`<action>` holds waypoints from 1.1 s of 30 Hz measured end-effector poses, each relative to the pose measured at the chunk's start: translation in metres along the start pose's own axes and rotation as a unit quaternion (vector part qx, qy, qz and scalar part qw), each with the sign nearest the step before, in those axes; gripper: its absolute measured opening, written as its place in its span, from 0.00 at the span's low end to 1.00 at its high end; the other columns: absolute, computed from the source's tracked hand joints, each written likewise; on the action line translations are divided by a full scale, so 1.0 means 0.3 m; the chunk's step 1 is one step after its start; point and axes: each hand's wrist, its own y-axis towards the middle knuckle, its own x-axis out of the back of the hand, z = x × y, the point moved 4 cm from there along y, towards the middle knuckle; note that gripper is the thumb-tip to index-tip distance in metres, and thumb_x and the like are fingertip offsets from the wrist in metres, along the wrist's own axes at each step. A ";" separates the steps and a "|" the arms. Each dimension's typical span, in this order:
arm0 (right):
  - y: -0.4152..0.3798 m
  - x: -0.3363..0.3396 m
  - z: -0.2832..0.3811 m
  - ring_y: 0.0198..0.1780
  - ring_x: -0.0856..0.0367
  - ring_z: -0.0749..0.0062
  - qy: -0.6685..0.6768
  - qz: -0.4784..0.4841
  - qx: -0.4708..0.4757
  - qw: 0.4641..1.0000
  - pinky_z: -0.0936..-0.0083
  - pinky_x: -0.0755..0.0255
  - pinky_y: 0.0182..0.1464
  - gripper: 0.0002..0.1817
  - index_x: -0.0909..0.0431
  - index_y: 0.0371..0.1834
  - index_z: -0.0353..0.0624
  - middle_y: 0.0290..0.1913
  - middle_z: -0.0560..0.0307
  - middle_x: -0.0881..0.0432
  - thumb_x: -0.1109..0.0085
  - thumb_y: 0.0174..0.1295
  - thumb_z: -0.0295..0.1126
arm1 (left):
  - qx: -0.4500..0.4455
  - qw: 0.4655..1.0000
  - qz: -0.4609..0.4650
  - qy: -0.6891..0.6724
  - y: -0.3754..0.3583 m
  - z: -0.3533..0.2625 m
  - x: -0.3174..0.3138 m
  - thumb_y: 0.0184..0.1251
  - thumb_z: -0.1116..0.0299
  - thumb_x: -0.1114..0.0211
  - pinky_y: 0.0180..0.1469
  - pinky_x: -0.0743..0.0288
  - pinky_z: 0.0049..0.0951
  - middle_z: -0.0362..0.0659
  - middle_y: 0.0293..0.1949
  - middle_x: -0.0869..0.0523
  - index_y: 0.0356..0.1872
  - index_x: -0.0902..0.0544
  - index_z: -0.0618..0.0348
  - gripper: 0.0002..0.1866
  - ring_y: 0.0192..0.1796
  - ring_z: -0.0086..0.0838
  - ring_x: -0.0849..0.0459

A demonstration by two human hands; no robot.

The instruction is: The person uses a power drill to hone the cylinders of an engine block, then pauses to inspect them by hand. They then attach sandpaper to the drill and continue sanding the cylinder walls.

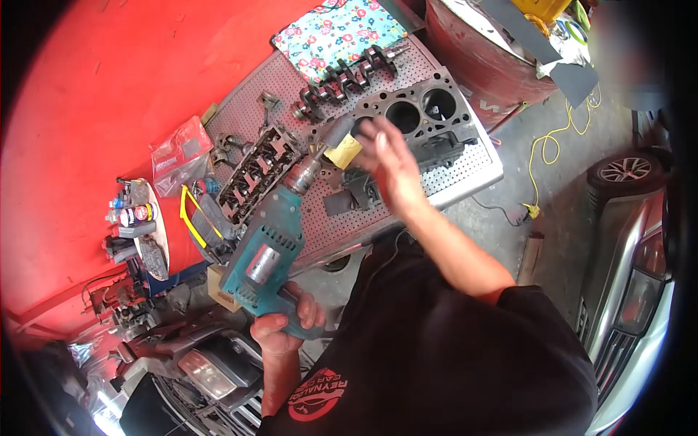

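My left hand [285, 325] is wrapped round the handle of a teal power drill [263, 254], whose chuck points up toward the bench. A rod in the chuck carries a dark grey rolled strip, apparently sandpaper [338, 132], with a yellow flap [344, 151] hanging from it. Beside that flap is my right hand [392, 160], slightly blurred, its fingers stretched out and apart. Beyond lies an engine block [418, 109] with round cylinder bores, partly hidden by my right hand. A cylinder head [258, 171] rests left of the drill's chuck.
A crankshaft [345, 83] lies on the perforated metal bench [327, 225] near a flowered cloth [342, 33]. A red drum [494, 65] stands behind at the right. A yellow cord [542, 156] runs over the floor. Parked vehicles, one with a visible wheel [624, 169], flank me.
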 end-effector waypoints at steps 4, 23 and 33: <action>0.086 0.005 0.167 0.69 0.22 0.73 -0.187 0.083 0.092 0.974 0.71 0.30 0.74 0.29 0.26 0.76 0.34 0.71 0.52 0.17 0.41 0.82 0.44 | -0.012 1.000 -0.010 0.015 0.000 0.042 -0.051 0.52 0.63 0.30 0.43 0.27 0.45 0.48 0.34 0.18 0.63 0.21 0.66 0.34 0.33 0.36 0.20; -0.006 -0.082 0.105 0.74 0.25 0.67 -0.193 0.067 0.072 0.976 0.71 0.32 0.76 0.25 0.25 0.76 0.38 0.75 0.49 0.23 0.39 0.80 0.34 | 0.023 0.997 0.066 0.024 0.090 -0.041 0.169 0.55 0.66 0.27 0.44 0.22 0.48 0.50 0.35 0.17 0.64 0.22 0.67 0.33 0.33 0.38 0.18; -0.341 -0.220 0.046 0.75 0.28 0.47 -0.599 0.266 0.338 0.675 0.45 0.33 0.76 0.36 0.26 0.72 0.53 0.75 0.45 0.28 0.30 0.56 0.32 | 0.050 0.990 0.004 0.129 0.116 -0.157 0.223 0.48 0.70 0.29 0.40 0.19 0.41 0.51 0.35 0.16 0.61 0.22 0.67 0.33 0.32 0.37 0.16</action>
